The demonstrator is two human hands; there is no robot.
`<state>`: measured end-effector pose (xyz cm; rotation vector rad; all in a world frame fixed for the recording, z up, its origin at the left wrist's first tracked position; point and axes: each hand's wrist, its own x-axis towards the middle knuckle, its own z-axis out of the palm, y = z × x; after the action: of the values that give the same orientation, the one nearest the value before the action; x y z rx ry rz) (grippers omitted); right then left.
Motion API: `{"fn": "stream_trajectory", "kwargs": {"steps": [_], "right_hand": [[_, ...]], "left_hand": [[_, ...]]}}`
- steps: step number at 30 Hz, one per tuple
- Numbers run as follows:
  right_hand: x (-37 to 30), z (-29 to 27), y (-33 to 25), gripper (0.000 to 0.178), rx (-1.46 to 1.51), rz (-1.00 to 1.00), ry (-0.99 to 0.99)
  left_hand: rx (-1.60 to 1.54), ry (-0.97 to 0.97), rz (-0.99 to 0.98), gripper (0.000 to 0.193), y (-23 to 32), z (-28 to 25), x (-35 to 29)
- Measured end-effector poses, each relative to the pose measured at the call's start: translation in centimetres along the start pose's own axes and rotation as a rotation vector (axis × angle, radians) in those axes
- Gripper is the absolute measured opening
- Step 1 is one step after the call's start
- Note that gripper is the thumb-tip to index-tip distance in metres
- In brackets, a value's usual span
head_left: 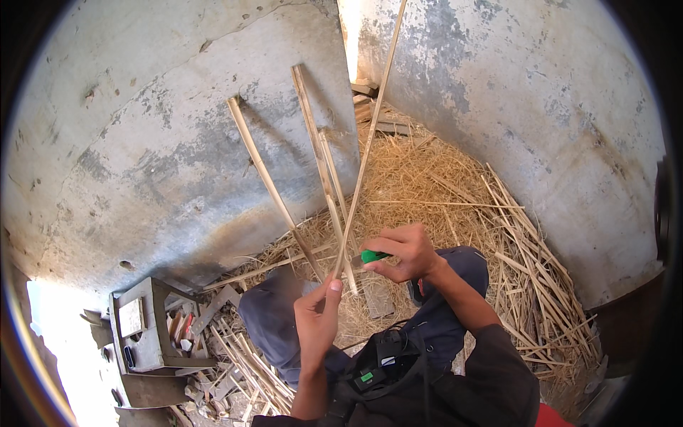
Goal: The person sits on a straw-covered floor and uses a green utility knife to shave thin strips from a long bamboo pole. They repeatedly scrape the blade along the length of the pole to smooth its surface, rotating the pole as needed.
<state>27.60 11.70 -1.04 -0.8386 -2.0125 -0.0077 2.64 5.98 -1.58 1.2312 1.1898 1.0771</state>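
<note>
My left hand [318,317] pinches a long, thin bamboo strip [371,134] near its lower end, thumb on top. The strip slants up and away to the right, past the top of the view. In my right hand [413,250] is a green-handled knife [371,256], its short blade beside the strip just above my left fingers. Whether blade and strip touch, I cannot tell. Both hands are over my lap, between my bent knees. Beyond them, a bamboo pole [262,165] and a split bamboo piece [311,117] lean on the left wall.
Straw-like shavings [413,171] cover the floor ahead. Many strips [526,263] are heaped along the right wall, and more strips [249,356] lie at my left. A worn wooden stool-like box [146,327] with scraps stands there. Stained walls [512,107] meet at a bright gap.
</note>
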Motion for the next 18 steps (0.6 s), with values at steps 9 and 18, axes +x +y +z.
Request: {"fn": "stream_trajectory", "kwargs": {"steps": [9,18], "right_hand": [[0.1,1.0,-0.4,0.038,0.008,0.052,0.092],[0.1,0.7,-0.7,0.037,-0.109,0.085,0.166]], "left_hand": [[0.017,-0.016,0.050,0.035,-0.5,0.6,-0.2],[0.078,0.028,0.117,0.033,0.2,1.0,-0.8]]}}
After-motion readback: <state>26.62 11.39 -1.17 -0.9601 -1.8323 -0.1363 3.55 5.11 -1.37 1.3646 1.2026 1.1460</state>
